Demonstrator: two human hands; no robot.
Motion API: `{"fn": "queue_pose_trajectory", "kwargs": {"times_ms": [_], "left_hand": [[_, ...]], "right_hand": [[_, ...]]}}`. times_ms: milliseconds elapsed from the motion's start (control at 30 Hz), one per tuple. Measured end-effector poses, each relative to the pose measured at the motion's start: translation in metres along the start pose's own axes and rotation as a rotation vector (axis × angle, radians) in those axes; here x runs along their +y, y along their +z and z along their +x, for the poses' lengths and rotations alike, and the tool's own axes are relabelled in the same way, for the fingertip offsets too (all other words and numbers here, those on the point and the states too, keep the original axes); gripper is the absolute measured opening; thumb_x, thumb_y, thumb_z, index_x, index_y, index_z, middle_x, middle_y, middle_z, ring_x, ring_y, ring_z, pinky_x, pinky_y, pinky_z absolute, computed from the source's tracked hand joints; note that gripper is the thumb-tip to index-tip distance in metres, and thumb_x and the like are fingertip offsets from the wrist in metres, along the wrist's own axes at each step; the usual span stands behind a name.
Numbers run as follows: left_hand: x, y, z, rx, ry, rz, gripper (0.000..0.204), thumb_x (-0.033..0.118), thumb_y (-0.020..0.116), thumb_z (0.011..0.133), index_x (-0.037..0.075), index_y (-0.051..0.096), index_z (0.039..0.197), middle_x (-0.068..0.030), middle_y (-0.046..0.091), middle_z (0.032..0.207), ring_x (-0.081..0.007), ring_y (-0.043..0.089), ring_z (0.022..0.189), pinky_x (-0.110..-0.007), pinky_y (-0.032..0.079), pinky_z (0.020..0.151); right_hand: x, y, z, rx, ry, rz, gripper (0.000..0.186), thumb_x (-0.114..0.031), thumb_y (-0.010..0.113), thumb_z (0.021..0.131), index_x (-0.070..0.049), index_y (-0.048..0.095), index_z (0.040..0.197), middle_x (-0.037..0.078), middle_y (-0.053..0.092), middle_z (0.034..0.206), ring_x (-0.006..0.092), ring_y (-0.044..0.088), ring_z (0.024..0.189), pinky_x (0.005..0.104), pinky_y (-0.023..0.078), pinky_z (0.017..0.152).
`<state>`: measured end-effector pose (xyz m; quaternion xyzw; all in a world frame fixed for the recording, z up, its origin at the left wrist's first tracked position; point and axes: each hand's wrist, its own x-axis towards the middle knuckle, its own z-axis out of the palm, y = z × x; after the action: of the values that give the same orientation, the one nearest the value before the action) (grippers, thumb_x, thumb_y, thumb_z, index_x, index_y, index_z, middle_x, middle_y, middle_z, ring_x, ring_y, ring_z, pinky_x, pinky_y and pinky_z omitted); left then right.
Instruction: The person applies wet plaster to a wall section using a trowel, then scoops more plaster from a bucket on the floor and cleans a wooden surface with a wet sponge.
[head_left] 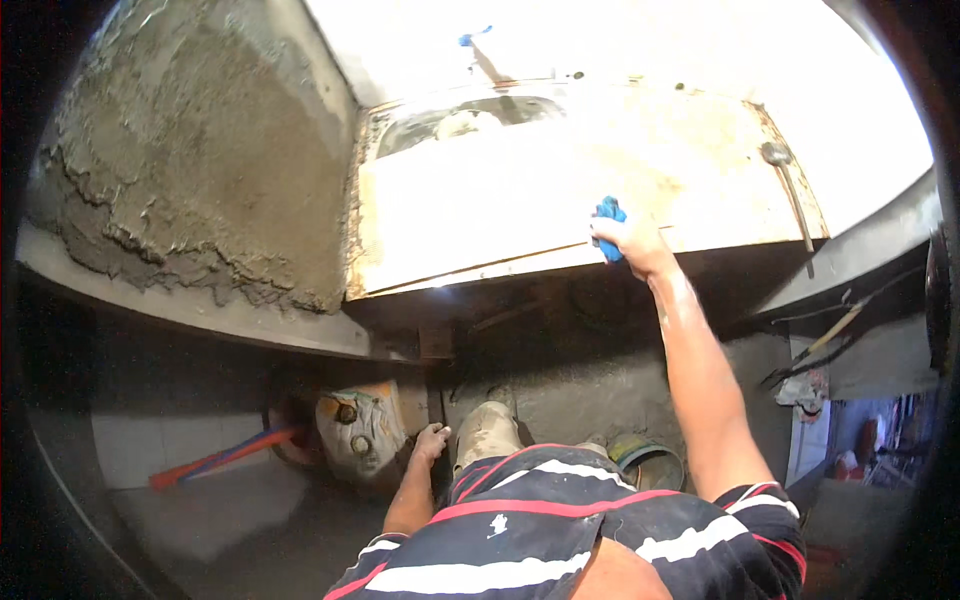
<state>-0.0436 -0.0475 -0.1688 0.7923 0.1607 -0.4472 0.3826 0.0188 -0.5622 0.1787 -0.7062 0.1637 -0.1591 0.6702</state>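
Observation:
My right hand (640,246) is stretched out over the front edge of a pale, stained countertop (480,215). Its fingers are wrapped round a crumpled blue cloth (609,212), which touches the counter near that edge. Low at my side, next to my knee, hangs my left hand (432,441), its fingers curled in and nothing visible in them. Behind the bright countertop lies a sink basin (395,133), partly washed out by glare. A tap with a blue handle (478,37) sticks out of the white wall above it.
A long-handled ladle (777,156) lies at the counter's right end. Rough wet mortar (200,150) covers the surface at left. Below stand a stained white sack (358,432) and a bucket (648,462) by my legs. A red and blue strip (225,458) juts out at lower left.

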Motion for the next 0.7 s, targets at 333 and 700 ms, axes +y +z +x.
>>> {"fn": "queue_pose_trajectory", "kwargs": {"times_ms": [333,700], "left_hand": [[-0.081,-0.076,-0.001,0.208,-0.172,-0.179,0.042,0.035,0.064,0.089,0.002,0.063,0.115,-0.0100,0.064,0.089,-0.0215,0.060,0.074,-0.040,0.049,0.065],[-0.092,0.011,-0.026,0.345,-0.135,-0.258,0.037,0.029,0.070,0.085,0.004,0.068,0.113,-0.0092,0.070,0.101,-0.0201,0.063,0.092,-0.037,0.050,0.083]], "right_hand": [[0.020,0.014,0.087,0.026,-0.082,-0.684,0.029,-0.026,0.066,0.072,-0.002,0.062,0.087,0.012,0.061,0.071,0.0237,0.059,0.070,0.0366,0.047,0.067],[0.030,0.045,0.156,-0.458,-0.136,-0.889,0.032,-0.025,0.066,0.073,-0.004,0.063,0.097,0.018,0.065,0.078,0.0332,0.062,0.071,0.0411,0.050,0.069]]}}
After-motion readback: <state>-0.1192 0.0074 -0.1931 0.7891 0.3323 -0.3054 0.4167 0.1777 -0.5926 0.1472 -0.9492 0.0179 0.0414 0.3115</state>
